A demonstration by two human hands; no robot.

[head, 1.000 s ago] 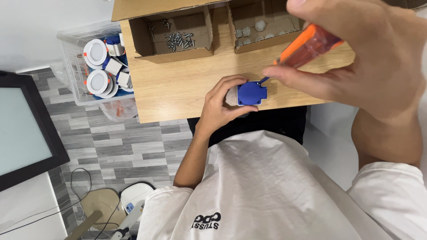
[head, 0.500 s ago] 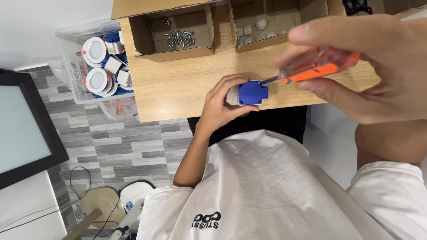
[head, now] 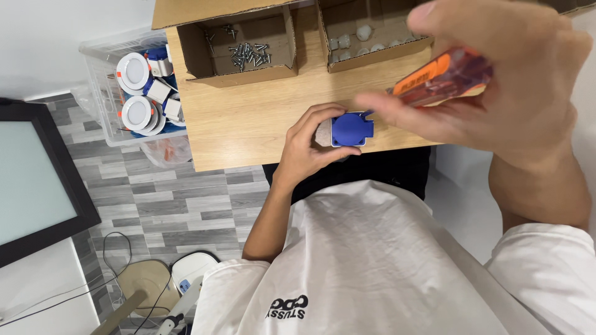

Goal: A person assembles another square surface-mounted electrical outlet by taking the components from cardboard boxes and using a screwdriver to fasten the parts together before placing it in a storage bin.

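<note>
2 hands are at work over the pale wooden table: the left hand curls around a small blue plastic socket with a round face, its fingers closed on the grey-white body and pinning it down near the table's front edge, while the right hand is clenched around an orange translucent-handled screwdriver, thumb and fingers wrapped tight on the grip. The screwdriver slants down toward the socket's upper right corner, though motion blur hides the tip, so whether it sits in a screw head cannot be told. The step in hand looks like working a fastener on the socket's face. The next move, as a judgement, calls for keeping the left hand's hold firm so the socket does not twist, and for lining the shaft squarely with the screw before turning. Behind the socket stand 2 open brown cardboard boxes: the left one holds a heap of small metal screws, the right one holds small whitish plastic parts. Left of the table, a clear plastic bin carries round white fittings and more blue and white socket pieces.
</note>
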